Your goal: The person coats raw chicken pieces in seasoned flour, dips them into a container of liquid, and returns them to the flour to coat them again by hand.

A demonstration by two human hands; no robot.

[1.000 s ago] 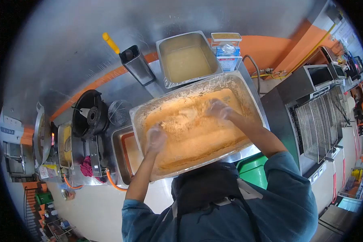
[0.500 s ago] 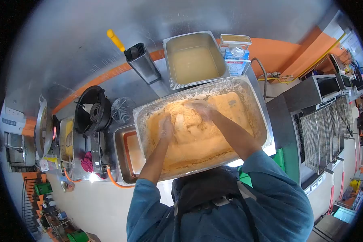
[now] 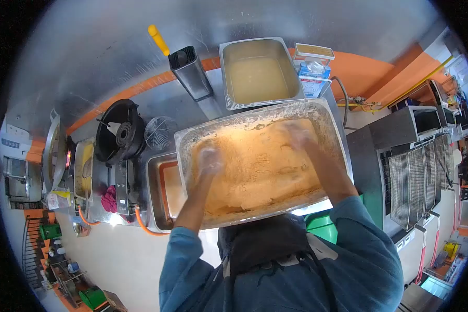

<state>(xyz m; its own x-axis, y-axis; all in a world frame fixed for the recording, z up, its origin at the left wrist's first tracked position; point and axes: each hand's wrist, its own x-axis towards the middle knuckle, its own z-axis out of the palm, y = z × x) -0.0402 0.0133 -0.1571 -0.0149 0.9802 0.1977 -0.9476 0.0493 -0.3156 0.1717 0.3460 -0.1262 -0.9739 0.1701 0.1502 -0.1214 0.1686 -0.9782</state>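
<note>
A large metal pan [image 3: 332,119] full of tan, flour-like powder [image 3: 255,177] lies in front of me, its inner walls crusted with the same powder. My left hand [image 3: 210,158], coated in white, is over the left part of the powder. Toward the back right of the pan, my right hand [image 3: 299,134] is at or just above the powder. Both hands are smeared by motion, so their fingers cannot be made out. Low lumps and dents mark the powder between them; whether anything is buried there is hidden.
Behind stands a deep pan [image 3: 260,78] of cloudy liquid, beside a blue box [image 3: 313,83]. At left are a knife holder [image 3: 192,75], a wire strainer [image 3: 161,133], a black burner [image 3: 122,132] and a shallower tray [image 3: 164,192]. Fryer baskets [image 3: 413,182] stand at right.
My hands have moved apart, left hand leftward and right hand rightward. The mound of powder that was between them has dropped and spread flatter. The view has shifted slightly.
</note>
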